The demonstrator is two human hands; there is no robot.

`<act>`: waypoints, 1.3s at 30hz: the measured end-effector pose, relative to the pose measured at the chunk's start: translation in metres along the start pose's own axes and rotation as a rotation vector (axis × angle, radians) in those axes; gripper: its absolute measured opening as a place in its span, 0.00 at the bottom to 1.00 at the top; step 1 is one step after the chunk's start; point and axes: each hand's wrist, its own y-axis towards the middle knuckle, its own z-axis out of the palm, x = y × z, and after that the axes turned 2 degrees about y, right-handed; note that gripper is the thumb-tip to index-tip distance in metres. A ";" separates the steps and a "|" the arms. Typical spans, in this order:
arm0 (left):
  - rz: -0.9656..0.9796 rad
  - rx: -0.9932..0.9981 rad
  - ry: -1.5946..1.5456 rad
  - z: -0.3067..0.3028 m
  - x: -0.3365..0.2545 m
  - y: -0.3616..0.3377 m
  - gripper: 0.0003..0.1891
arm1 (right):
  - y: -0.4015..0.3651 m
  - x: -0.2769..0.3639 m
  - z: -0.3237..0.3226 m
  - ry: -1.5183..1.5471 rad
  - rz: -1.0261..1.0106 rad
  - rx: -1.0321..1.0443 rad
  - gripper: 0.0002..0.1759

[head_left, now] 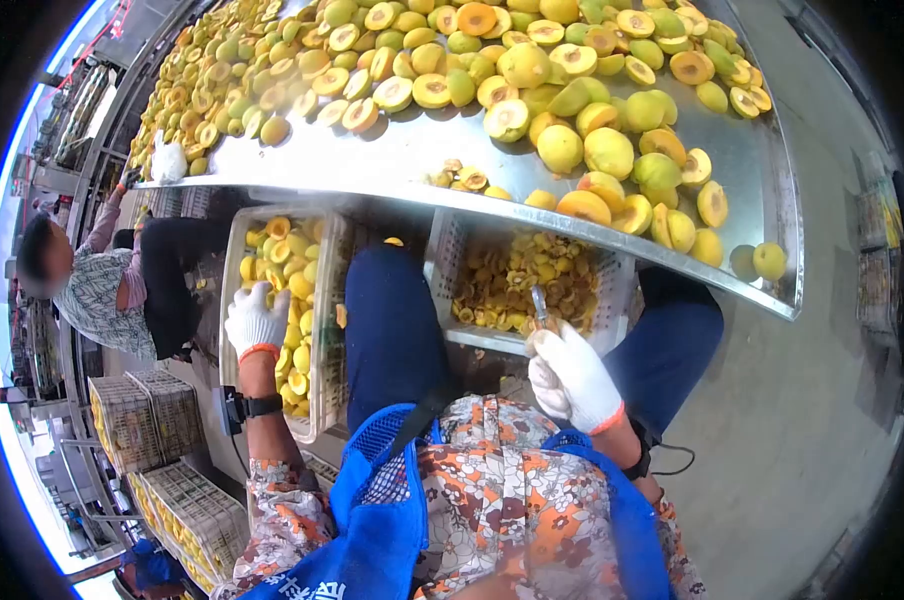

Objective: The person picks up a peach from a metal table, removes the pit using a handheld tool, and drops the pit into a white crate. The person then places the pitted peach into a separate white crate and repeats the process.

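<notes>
My left hand (257, 318), in a white glove with an orange cuff, hovers at the left edge of a pale plastic crate (316, 400) of halved yellow peaches (294, 260). Its fingers are apart, with nothing visible in them. My right hand (576, 378), gloved the same way, grips a small hand tool (539, 303) whose shiny metal tip points away from me. That tip is above a white perforated basket (442, 262) holding brownish pits and peach scraps (522, 275). The basket sits between my knees, under the table edge.
A metal table (392, 165) heaped with halved peaches spans the top, its raised rim just beyond my knees. Another person (107, 290) sits at the left. Stacked crates of fruit (147, 420) stand at lower left. Grey floor (772, 420) lies to the right.
</notes>
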 end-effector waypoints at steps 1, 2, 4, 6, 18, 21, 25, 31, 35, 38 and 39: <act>0.163 -0.053 0.376 0.000 -0.002 0.002 0.12 | 0.001 -0.001 -0.003 0.002 -0.008 0.000 0.11; 0.194 -0.166 0.171 0.007 -0.010 0.011 0.15 | 0.002 -0.001 -0.003 -0.025 0.002 -0.011 0.11; 0.267 -0.156 -0.134 -0.008 -0.076 0.027 0.17 | 0.005 -0.007 -0.004 -0.082 -0.022 -0.025 0.12; 0.267 -0.027 -0.563 -0.014 -0.148 0.038 0.19 | 0.005 -0.004 0.008 -0.162 -0.012 -0.031 0.12; 0.532 0.233 -0.350 0.052 -0.343 0.091 0.33 | 0.012 -0.017 0.001 -0.507 -0.116 -0.095 0.17; 0.534 0.302 -0.435 0.050 -0.329 0.089 0.28 | 0.012 -0.009 0.013 -0.488 -0.090 -0.104 0.17; 0.639 0.331 -0.557 0.030 -0.324 0.080 0.24 | 0.008 0.000 0.038 -0.461 -0.174 -0.068 0.10; 0.568 0.461 -1.261 -0.021 -0.288 0.032 0.19 | -0.008 0.007 0.034 -0.754 -0.514 -0.241 0.21; 0.270 0.858 -1.672 -0.021 -0.252 -0.019 0.18 | -0.031 0.022 0.053 -0.831 -0.588 -0.201 0.23; 0.065 0.842 -1.748 -0.002 -0.243 -0.054 0.24 | -0.035 0.023 0.073 -0.975 -0.711 -0.232 0.23; -0.109 1.009 -1.912 -0.023 -0.246 -0.058 0.27 | -0.034 0.021 0.074 -0.976 -0.707 -0.229 0.23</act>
